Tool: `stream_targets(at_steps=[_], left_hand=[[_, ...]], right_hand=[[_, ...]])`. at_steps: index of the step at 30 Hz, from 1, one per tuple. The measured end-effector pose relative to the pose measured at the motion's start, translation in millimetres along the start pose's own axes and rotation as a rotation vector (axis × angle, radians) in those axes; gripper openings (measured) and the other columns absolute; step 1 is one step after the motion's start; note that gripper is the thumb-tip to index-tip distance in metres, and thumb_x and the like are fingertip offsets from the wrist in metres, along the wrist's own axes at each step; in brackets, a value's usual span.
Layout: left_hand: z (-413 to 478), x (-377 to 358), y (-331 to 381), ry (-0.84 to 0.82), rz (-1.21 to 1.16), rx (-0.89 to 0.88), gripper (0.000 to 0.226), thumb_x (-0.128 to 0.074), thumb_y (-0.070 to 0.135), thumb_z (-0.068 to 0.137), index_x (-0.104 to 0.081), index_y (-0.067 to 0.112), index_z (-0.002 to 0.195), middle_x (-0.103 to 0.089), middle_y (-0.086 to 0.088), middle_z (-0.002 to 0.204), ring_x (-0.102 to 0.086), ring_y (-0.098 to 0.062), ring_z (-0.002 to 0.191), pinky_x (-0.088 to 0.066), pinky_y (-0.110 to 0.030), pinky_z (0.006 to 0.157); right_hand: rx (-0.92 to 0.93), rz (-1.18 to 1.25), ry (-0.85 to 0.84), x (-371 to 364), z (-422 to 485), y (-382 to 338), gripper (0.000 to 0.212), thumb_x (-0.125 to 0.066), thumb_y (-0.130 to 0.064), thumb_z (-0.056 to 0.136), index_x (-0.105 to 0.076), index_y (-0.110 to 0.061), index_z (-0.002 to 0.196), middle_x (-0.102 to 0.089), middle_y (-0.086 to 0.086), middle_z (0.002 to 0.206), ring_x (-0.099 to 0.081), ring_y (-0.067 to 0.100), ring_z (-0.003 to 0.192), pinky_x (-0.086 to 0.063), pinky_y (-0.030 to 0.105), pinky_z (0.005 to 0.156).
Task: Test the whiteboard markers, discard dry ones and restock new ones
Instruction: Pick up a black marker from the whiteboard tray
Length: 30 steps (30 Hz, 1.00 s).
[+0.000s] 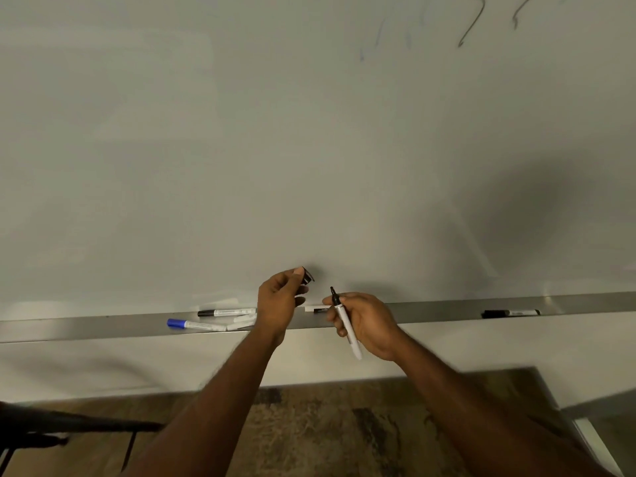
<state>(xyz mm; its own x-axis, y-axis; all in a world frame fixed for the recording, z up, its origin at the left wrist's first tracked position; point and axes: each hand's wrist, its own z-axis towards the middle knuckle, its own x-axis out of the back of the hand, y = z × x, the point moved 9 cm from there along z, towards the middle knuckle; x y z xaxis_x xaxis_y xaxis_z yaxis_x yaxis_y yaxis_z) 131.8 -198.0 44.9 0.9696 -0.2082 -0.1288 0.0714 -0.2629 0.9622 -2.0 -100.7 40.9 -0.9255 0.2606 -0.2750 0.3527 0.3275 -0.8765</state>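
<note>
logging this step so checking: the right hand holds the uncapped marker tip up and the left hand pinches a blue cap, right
Not quite. In the head view, the cap that the left hand pinches is black, not blue. The rest stands: the right hand holds the uncapped marker tip up.

I see a smooth, faintly glossy whiteboard [275,149] above a brushed metal tray [447,309]. The markers [227,311] look like plastic; the floor [327,425] looks like matt wood.
</note>
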Motion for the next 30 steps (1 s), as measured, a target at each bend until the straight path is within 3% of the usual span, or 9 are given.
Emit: stream_targets(at_steps=[3, 5, 9, 12, 16, 20, 24, 27, 30], left_hand=[[4.7, 8.8, -12.7, 0.009, 0.155, -0.026, 0.015, -0.064, 0.020, 0.094, -0.073, 0.011, 0.088, -0.071, -0.004, 0.076, -0.066, -0.013, 0.069, -0.052, -0.020, 0.058], [9.5, 12.4, -28.3, -0.010, 0.275, -0.025, 0.013, -0.064, 0.014, 0.092, -0.073, 0.005, 0.090, -0.073, -0.009, 0.077, -0.068, -0.018, 0.069, -0.052, -0.017, 0.058], [24.7, 23.7, -65.6, -0.018, 0.414, 0.040, 0.014, -0.069, 0.006, 0.087, -0.069, 0.001, 0.100, -0.073, -0.013, 0.084, -0.072, -0.023, 0.072, -0.061, -0.034, 0.071], [38.8, 27.4, -91.1, -0.030, 0.522, 0.062, 0.011, -0.076, 0.016, 0.075, -0.071, 0.021, 0.083, -0.074, -0.004, 0.081, -0.072, -0.023, 0.079, -0.059, -0.045, 0.082], [44.6, 18.2, -103.1, -0.053, 0.676, 0.055, 0.016, -0.077, 0.019, 0.079, -0.074, 0.016, 0.095, -0.072, 0.002, 0.083, -0.068, -0.017, 0.079, -0.055, -0.032, 0.077], [43.8, 10.4, -108.4, -0.080, 0.816, 0.009, 0.013, -0.075, 0.022, 0.080, -0.075, 0.020, 0.093, -0.074, 0.001, 0.088, -0.064, -0.014, 0.080, -0.043, -0.022, 0.069], [41.6, 8.9, -105.8, -0.074, 0.863, -0.019, 0.013, -0.070, 0.016, 0.084, -0.074, 0.017, 0.096, -0.074, -0.003, 0.093, -0.066, -0.020, 0.084, -0.045, -0.023, 0.072], [38.4, 7.5, -100.1, -0.085, 0.911, -0.069, 0.018, -0.067, 0.012, 0.085, -0.074, 0.014, 0.101, -0.074, -0.007, 0.098, -0.067, -0.026, 0.093, -0.049, -0.027, 0.076], [33.0, 6.0, -86.1, -0.095, 0.951, -0.139, 0.026, -0.068, 0.014, 0.084, -0.072, 0.012, 0.110, -0.072, -0.006, 0.108, -0.066, -0.026, 0.100, -0.050, -0.030, 0.086]], right_hand=[[0.039, -0.032, 0.018, 7.0, -2.2, -3.2, 0.030, -0.039, -0.004, 0.101, -0.067, 0.003, 0.110, -0.066, 0.013, 0.079, -0.057, 0.020, 0.068, -0.049, 0.029, 0.062], [0.081, -0.114, 0.063, 15.2, -4.0, -5.4, 0.025, -0.045, -0.007, 0.101, -0.070, -0.006, 0.106, -0.069, 0.009, 0.082, -0.061, 0.019, 0.071, -0.054, 0.030, 0.064], [0.133, -0.179, 0.133, 27.6, -8.6, -9.0, 0.019, -0.053, -0.013, 0.099, -0.069, -0.013, 0.108, -0.068, 0.009, 0.084, -0.061, 0.020, 0.065, -0.055, 0.033, 0.061], [0.167, -0.238, 0.192, 34.2, -10.8, -11.7, 0.016, -0.055, -0.015, 0.098, -0.068, -0.017, 0.108, -0.067, 0.009, 0.079, -0.058, 0.019, 0.059, -0.051, 0.032, 0.056], [0.192, -0.317, 0.237, 39.7, -10.7, -10.5, 0.018, -0.054, -0.012, 0.098, -0.067, -0.021, 0.108, -0.066, 0.001, 0.073, -0.054, 0.015, 0.057, -0.047, 0.028, 0.055], [0.212, -0.332, 0.240, 40.8, -14.9, -12.9, 0.021, -0.053, -0.010, 0.099, -0.065, -0.021, 0.112, -0.067, 0.002, 0.076, -0.057, 0.015, 0.063, -0.050, 0.027, 0.060], [0.257, -0.334, 0.248, 39.3, -21.9, -20.4, 0.021, -0.056, -0.007, 0.097, -0.063, -0.022, 0.109, -0.069, 0.001, 0.076, -0.057, 0.017, 0.063, -0.050, 0.029, 0.060], [0.321, -0.340, 0.255, 40.2, -29.4, -31.2, 0.013, -0.059, -0.005, 0.095, -0.054, -0.013, 0.104, -0.072, 0.006, 0.078, -0.057, 0.019, 0.061, -0.048, 0.033, 0.060], [0.421, -0.327, 0.235, 36.6, -40.1, -50.7, 0.009, -0.057, 0.000, 0.094, -0.051, -0.007, 0.096, -0.072, 0.006, 0.080, -0.061, 0.014, 0.061, -0.049, 0.028, 0.058]])
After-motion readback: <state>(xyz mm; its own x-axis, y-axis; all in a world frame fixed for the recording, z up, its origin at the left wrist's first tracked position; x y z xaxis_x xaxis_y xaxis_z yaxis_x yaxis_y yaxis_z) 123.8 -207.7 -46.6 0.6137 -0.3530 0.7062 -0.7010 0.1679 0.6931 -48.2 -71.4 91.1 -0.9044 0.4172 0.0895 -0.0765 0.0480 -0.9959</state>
